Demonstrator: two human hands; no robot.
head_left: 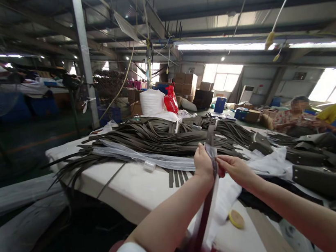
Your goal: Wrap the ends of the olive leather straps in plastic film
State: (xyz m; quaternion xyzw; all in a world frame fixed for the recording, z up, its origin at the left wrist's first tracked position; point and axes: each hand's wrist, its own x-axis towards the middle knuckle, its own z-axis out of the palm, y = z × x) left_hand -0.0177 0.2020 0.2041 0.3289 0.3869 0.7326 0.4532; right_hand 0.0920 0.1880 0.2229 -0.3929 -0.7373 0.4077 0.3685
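Observation:
My left hand (203, 162) and my right hand (234, 168) are both closed on one dark brown strap (210, 137) in a clear plastic sleeve. The strap runs between the two hands, its top end rising above them and its long tail dropping toward my lap. Just beyond the hands lies a big heap of the same dark straps (157, 137) spread over the white table (133, 188). Clear plastic sleeves (147, 158) lie along the near edge of that heap.
A yellow tape roll (236, 218) lies on the table near my right forearm. Dark fabric pieces (325, 167) cover the table's right side, where two people sit at the far right. A red bag (170, 99), a white roll and cardboard boxes stand behind the heap.

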